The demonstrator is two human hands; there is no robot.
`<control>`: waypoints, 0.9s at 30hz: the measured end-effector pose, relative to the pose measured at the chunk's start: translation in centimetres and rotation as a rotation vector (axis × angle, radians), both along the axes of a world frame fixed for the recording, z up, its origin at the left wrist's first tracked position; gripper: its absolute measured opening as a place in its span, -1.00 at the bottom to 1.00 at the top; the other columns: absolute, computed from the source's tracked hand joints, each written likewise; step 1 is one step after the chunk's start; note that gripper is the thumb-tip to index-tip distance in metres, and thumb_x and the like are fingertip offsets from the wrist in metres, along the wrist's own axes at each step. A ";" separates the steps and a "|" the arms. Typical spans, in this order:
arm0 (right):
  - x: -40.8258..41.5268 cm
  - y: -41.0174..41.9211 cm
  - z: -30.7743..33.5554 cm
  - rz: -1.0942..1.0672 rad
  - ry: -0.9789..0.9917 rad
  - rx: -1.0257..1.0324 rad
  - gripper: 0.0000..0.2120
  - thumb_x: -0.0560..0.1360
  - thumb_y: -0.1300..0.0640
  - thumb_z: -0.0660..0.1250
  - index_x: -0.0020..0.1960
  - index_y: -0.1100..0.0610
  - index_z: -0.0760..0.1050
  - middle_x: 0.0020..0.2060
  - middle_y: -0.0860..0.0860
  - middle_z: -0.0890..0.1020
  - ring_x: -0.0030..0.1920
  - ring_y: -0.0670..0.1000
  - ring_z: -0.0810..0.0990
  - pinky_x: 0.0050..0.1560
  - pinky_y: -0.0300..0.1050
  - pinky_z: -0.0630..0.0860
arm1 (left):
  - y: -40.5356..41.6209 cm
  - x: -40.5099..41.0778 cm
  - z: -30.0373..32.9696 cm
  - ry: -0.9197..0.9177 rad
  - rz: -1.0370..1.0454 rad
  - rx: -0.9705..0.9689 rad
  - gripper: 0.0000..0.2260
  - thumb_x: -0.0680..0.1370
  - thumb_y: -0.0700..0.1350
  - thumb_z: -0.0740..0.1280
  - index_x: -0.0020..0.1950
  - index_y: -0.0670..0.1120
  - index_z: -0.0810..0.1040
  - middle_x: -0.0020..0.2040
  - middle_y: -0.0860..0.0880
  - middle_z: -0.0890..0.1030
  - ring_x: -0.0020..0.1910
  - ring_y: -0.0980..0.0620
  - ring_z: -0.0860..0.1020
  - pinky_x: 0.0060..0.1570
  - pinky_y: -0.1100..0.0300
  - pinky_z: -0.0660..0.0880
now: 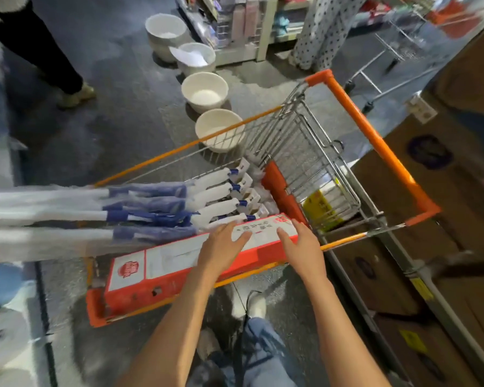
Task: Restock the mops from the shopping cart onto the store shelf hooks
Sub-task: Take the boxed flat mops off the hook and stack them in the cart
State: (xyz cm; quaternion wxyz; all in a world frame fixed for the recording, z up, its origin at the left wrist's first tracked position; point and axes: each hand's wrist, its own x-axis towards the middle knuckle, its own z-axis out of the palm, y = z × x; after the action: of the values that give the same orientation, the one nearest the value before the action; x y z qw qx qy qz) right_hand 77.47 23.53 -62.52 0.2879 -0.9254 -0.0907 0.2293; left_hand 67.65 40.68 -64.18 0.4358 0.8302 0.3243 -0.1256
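Mops [151,208] all in shopping cart [375,141], none hung. Left hand [224,244], right hand [299,241] flat on red box [179,269], fingers straight, gripping nothing.

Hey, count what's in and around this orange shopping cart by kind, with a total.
Plastic-wrapped white-and-blue spray mops lying across the cart: 4
Long red-and-white cardboard box under both hands: 1
Round white plastic basins on the floor beside the cart: 4
Orange-handled wire shopping cart: 1
Total: 10
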 end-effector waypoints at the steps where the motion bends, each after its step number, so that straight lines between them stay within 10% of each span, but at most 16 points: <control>1: 0.7 -0.3 -0.3 -0.019 0.014 -0.010 -0.37 0.58 -0.20 0.26 0.54 0.10 0.32 0.50 0.10 0.37 0.52 0.09 0.29 0.51 0.07 0.25 | -0.2 0.9 -0.6 0.000 -0.027 -0.011 -0.47 0.64 0.24 0.19 0.55 0.03 0.33 0.54 -0.02 0.37 0.52 -0.03 0.31 0.43 0.04 0.29; 27: 13.2 -0.4 -9.7 -0.221 0.690 -0.085 -0.19 0.33 -0.27 0.46 0.37 0.25 0.47 0.24 0.19 0.61 0.18 0.21 0.61 0.21 0.12 0.57 | -1.0 11.1 -12.0 0.332 -0.124 0.158 -0.41 0.61 0.34 0.11 0.44 -0.04 0.47 0.40 -0.09 0.53 0.36 -0.12 0.48 0.34 -0.07 0.38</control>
State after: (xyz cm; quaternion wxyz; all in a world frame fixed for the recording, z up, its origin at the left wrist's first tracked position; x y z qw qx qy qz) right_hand 90.64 23.17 -72.23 0.2860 -0.8088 0.1219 0.4991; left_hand 78.79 39.69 -76.15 0.3014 0.8480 0.3488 -0.2614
